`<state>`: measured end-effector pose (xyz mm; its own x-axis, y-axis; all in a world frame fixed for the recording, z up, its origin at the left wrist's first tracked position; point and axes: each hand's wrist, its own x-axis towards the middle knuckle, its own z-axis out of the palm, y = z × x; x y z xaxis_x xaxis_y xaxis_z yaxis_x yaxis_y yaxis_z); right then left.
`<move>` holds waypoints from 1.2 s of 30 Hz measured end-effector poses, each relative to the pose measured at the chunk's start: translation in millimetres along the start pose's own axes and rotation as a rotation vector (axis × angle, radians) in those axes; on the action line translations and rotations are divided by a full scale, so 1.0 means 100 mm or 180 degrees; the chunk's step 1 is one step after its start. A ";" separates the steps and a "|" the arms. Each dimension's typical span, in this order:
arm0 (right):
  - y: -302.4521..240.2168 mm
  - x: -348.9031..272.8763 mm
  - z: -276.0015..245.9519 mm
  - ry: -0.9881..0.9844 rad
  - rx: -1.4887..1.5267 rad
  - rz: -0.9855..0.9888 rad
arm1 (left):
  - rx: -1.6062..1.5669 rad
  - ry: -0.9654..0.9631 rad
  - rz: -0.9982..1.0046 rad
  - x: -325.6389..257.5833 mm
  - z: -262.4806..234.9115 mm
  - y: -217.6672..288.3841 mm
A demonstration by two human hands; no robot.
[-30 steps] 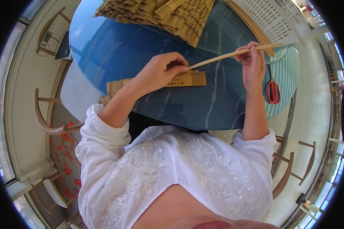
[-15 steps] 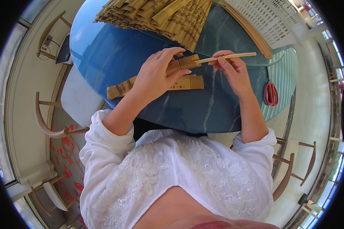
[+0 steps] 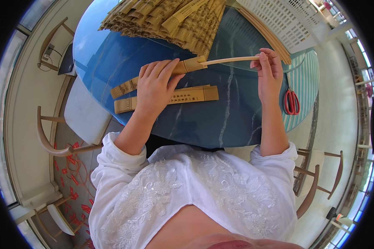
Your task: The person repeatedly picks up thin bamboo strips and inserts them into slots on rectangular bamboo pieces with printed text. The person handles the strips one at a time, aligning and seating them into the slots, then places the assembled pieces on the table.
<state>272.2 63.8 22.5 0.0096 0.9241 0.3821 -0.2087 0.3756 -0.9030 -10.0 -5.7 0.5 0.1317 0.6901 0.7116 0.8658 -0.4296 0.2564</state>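
My left hand is closed round a long brown paper sleeve, whose right end shows beyond my fingers. A pale wooden chopstick runs into that end of the sleeve; whether it is one stick or a pair cannot be told. My right hand pinches the outer tip of the chopstick between thumb and fingers. The stick looks slightly bowed. Just below my left hand, a few more brown paper sleeves lie stacked flat on the table, partly covered by the hand.
A large pile of brown paper sleeves spreads over the far side of the blue marbled table. More wooden chopsticks lie beside a white slotted basket. Red-handled scissors rest near the right edge on a ribbed pale-green strip.
My right hand has moved right, from partway along the chopstick to its outer end. My left hand has shifted left and down with the sleeve. Slightly less of the stick shows outside it.
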 end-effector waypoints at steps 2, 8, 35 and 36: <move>0.04 0.03 -0.07 0.0139 -0.0101 -0.0236 | -0.0036 0.0020 -0.0029 -0.01 0.01 -0.01; 0.09 -0.11 0.11 -0.0081 -0.1003 -0.0599 | -0.0136 0.0006 -0.0060 -0.01 0.01 0.00; 0.13 -0.26 0.30 -0.1281 -0.1982 -0.1228 | -0.0551 -0.0159 0.0349 -0.03 0.05 0.07; 0.12 -0.26 0.29 -0.1294 -0.1992 -0.1211 | -0.0543 -0.0166 0.0344 -0.04 0.06 0.06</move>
<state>240.6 42.4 7.1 -0.4088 0.6737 0.6156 0.3200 0.7375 -0.5947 -2.3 -7.7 -4.1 0.2481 0.6621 0.7072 0.7517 -0.5921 0.2906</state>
